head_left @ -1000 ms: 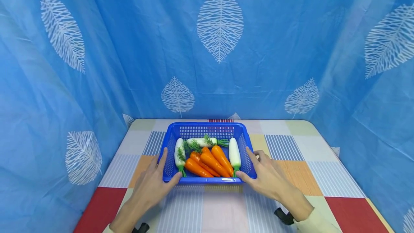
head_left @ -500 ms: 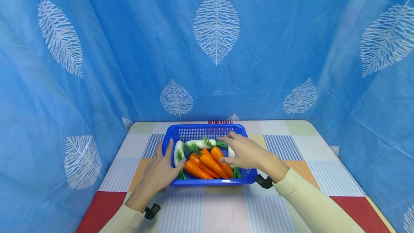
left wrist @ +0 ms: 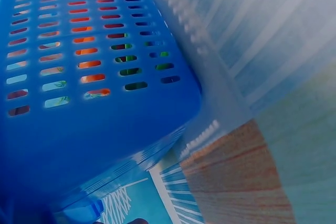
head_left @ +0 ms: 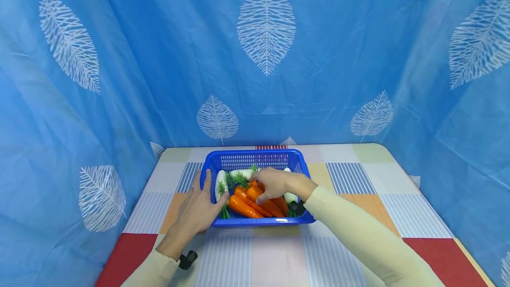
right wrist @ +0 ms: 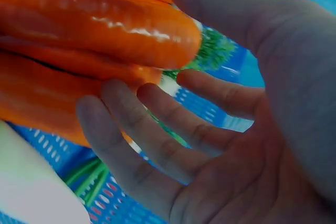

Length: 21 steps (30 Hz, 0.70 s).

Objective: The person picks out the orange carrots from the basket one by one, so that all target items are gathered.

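R hand (right wrist: 226, 177), fingers spread by carrots (right wrist: 105, 17), shows its palm only in R-wrist cam; L hand (head_left: 199, 209) wide at basket (head_left: 243, 222). Checked cloth (head_left: 275, 260), blue curtain (head_left: 318, 114) behind.

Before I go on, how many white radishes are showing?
3: one white radish at the left of the blue basket, another along its back, a third at its right. The last two are partly covered; more could lie under the carrots.

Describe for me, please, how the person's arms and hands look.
Plain, pale-cream fabric sleeves end near the wrists, where a small, black, angular device shows on each arm. The left hand and right hand wear no gloves.
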Each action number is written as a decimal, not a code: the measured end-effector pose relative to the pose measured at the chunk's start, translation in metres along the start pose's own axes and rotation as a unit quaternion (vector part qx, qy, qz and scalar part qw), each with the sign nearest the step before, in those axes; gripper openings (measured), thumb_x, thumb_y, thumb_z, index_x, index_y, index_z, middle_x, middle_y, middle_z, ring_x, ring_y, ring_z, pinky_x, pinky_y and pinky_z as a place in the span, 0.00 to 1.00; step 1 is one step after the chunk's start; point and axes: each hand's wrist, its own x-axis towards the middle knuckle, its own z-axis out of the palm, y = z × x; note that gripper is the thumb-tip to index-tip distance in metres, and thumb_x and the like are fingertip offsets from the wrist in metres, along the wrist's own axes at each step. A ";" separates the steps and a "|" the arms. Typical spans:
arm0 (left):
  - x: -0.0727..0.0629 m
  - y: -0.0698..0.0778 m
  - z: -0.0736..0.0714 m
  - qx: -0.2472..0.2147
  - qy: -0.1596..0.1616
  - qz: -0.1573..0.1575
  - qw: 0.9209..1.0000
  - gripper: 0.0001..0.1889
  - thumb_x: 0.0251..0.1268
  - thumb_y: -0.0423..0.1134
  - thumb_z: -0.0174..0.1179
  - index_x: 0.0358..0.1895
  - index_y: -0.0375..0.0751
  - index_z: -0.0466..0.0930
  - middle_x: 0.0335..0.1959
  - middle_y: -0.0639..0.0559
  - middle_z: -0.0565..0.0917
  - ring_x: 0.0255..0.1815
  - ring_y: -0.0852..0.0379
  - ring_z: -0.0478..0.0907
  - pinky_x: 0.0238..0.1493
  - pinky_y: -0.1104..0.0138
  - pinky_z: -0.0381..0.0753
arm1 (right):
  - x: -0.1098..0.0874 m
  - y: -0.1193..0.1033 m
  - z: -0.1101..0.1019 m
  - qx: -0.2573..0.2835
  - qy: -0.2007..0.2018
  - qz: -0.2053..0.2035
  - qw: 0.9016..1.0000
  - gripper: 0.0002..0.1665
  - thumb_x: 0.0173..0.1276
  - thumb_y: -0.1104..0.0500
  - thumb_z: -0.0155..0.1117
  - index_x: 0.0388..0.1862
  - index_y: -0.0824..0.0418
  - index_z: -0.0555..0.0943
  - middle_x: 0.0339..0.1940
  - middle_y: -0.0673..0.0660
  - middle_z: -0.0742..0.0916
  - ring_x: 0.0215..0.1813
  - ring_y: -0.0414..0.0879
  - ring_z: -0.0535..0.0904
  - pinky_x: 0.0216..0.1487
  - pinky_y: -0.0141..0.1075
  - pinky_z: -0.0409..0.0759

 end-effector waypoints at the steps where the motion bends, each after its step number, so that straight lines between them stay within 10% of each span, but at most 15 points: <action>1: 0.000 0.000 0.000 -0.001 -0.001 -0.002 1.000 0.56 0.86 0.71 0.57 0.99 0.42 0.42 0.99 0.28 0.44 0.86 0.14 0.70 0.71 0.24 0.87 | 0.003 -0.001 0.001 -0.001 -0.001 0.003 1.000 0.38 0.78 0.51 0.84 0.80 0.62 0.83 0.70 0.61 0.92 0.68 0.57 0.88 0.79 0.56 0.89; 21: -0.001 0.000 0.000 -0.003 0.007 -0.003 1.000 0.55 0.86 0.70 0.58 0.99 0.42 0.44 0.99 0.29 0.46 0.89 0.16 0.68 0.75 0.23 0.84 | -0.006 0.005 -0.009 0.039 0.061 -0.030 0.997 0.32 0.78 0.60 0.79 0.78 0.64 0.84 0.67 0.62 0.92 0.66 0.58 0.88 0.73 0.55 0.92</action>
